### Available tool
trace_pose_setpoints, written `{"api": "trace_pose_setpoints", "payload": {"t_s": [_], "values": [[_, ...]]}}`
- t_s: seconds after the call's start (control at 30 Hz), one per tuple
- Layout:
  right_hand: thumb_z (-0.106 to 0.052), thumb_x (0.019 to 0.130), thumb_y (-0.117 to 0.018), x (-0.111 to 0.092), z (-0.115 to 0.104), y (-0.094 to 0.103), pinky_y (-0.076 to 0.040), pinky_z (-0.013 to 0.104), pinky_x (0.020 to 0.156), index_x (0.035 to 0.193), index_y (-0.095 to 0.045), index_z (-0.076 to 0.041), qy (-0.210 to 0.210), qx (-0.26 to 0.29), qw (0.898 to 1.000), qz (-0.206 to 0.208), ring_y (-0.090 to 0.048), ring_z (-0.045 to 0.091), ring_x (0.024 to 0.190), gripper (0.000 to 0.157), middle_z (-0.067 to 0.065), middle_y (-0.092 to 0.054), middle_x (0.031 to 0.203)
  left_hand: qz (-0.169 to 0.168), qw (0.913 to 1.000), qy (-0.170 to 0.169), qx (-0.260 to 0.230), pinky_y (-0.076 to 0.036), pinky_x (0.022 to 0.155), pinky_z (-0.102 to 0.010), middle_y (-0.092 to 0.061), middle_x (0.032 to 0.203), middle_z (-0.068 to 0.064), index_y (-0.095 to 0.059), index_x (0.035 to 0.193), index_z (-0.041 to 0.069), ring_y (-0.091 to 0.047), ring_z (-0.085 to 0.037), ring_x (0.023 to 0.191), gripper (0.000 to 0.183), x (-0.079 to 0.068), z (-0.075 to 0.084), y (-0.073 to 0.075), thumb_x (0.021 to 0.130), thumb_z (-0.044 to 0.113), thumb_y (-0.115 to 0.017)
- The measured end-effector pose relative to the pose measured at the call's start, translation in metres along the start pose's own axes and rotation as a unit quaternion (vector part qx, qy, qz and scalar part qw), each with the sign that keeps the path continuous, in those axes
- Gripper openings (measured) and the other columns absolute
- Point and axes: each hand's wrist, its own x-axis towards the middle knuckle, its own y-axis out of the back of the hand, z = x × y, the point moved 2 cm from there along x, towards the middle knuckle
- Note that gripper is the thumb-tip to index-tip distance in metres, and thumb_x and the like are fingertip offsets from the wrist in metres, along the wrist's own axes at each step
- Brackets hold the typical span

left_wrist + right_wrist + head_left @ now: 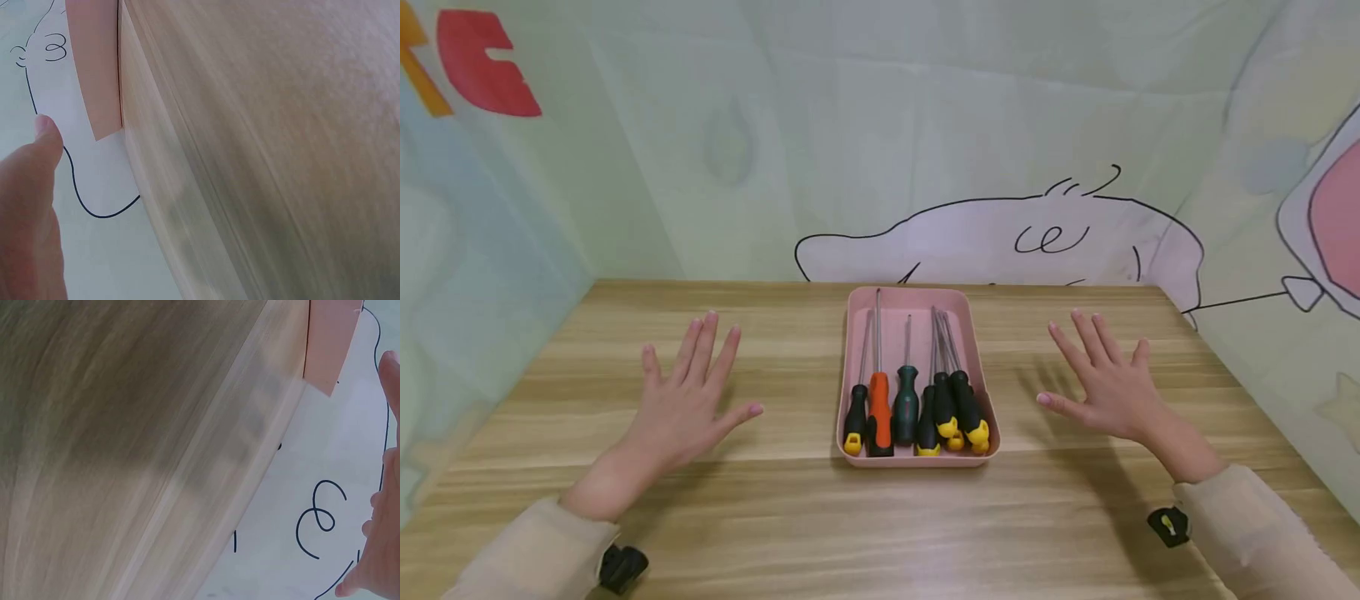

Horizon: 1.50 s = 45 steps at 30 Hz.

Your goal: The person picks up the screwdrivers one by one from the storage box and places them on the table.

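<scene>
A pink tray (917, 461) lies in the middle of the wooden table, and several screwdrivers rest in it with their handles toward me. Among them are an orange-and-black screwdriver (879, 412), a dark green one (907, 407), and black ones with yellow ends, such as the screwdriver (854, 421) at the far left. My left hand (687, 404) is spread with straight fingers, left of the tray and apart from it. To the right, my right hand (1112, 387) is likewise spread, its shadow falling on the table. Neither hand holds anything. Both wrist views show the tray's side (97, 75) and part of a hand.
The wooden table (760, 533) reaches back to a printed cloth (700, 167) with a cartoon drawing, which hangs behind and at both sides. Black wrist devices sit at the left cuff (622, 568) and right cuff (1168, 527).
</scene>
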Motion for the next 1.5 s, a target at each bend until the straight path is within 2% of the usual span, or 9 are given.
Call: {"api": "trace_pose_setpoints", "payload": {"t_s": [0.3,0.6,0.77,0.9,1.03,1.17,1.3,1.5], "values": [[-0.06,0.083,-0.054,0.0,-0.003,0.001,-0.001,0.08,0.087,0.15,-0.014,-0.017,-0.002,0.005,1.0,-0.009,0.006,0.034,0.14,0.089,0.018,-0.004,0.154,-0.015,0.9999,-0.001,0.002,0.001,0.095,-0.074,0.016,0.153,-0.013,0.003,0.15,0.012,0.003,-0.035,0.14,0.093,-0.001,-0.001,-0.002,0.087,0.063,-0.043],[-0.06,0.082,-0.054,-0.001,-0.003,0.0,-0.002,0.08,0.087,0.15,-0.015,-0.017,-0.006,0.001,1.0,-0.009,0.005,0.034,0.14,0.089,0.018,-0.007,0.154,-0.011,0.9999,-0.003,0.001,-0.001,0.095,-0.074,0.015,0.153,-0.013,0.002,0.15,0.012,0.005,-0.034,0.14,0.093,-0.002,-0.001,-0.001,0.087,0.063,-0.043],[-0.059,0.082,-0.055,-0.001,-0.002,-0.001,-0.003,0.08,0.087,0.149,-0.017,-0.016,-0.002,0.002,1.0,-0.003,0.001,0.036,0.14,0.088,0.018,-0.007,0.154,-0.017,0.9998,0.003,-0.007,-0.001,0.096,-0.073,0.015,0.153,-0.013,0.001,0.15,0.012,0.009,-0.031,0.14,0.091,-0.002,0.0,-0.001,0.088,0.062,-0.043],[-0.059,0.082,-0.056,-0.001,-0.002,-0.001,-0.005,0.08,0.087,0.149,-0.017,-0.016,0.001,0.001,1.0,0.004,-0.004,0.038,0.139,0.088,0.018,-0.008,0.153,-0.01,0.9999,-0.002,-0.008,-0.005,0.096,-0.073,0.012,0.154,-0.014,0.0,0.15,0.012,0.005,-0.032,0.14,0.09,-0.002,0.0,0.0,0.088,0.06,-0.044],[-0.058,0.083,-0.056,0.0,-0.003,0.001,-0.007,0.079,0.088,0.149,-0.016,-0.017,0.002,0.007,1.0,0.006,-0.009,0.04,0.138,0.087,0.018,-0.01,0.153,-0.02,0.9996,-0.003,-0.02,-0.01,0.095,-0.074,0.005,0.154,-0.017,-0.005,0.15,0.011,-0.001,-0.035,0.14,0.086,0.001,0.003,0.001,0.09,0.055,-0.048],[-0.057,0.083,-0.056,0.001,-0.005,0.003,-0.01,0.078,0.089,0.149,-0.018,-0.016,0.007,0.013,1.0,0.011,-0.013,0.041,0.136,0.086,0.019,-0.014,0.152,-0.035,0.9986,0.0,-0.041,-0.022,0.091,-0.073,-0.011,0.151,-0.024,-0.022,0.147,0.004,-0.015,-0.044,0.135,0.076,0.007,0.009,0.003,0.091,0.045,-0.053],[-0.053,0.084,-0.058,0.004,-0.006,0.003,-0.013,0.078,0.089,0.148,-0.02,-0.014,0.012,0.017,1.0,0.01,-0.015,0.041,0.135,0.084,0.019,-0.017,0.151,-0.012,0.9966,-0.01,-0.081,-0.035,0.089,-0.066,-0.031,0.14,-0.031,-0.039,0.136,-0.004,-0.034,-0.05,0.123,0.062,0.014,0.017,0.003,0.089,0.031,-0.06],[-0.04,0.087,-0.061,0.009,-0.009,0.001,-0.029,0.07,0.088,0.143,-0.032,-0.007,0.023,0.034,0.999,0.013,-0.031,0.044,0.126,0.071,0.022,-0.033,0.141,0.024,0.9863,-0.016,-0.162,-0.043,0.087,-0.054,-0.053,0.119,-0.028,-0.055,0.119,-0.007,-0.054,-0.044,0.105,0.04,0.026,0.028,-0.001,0.087,0.014,-0.064]]}}
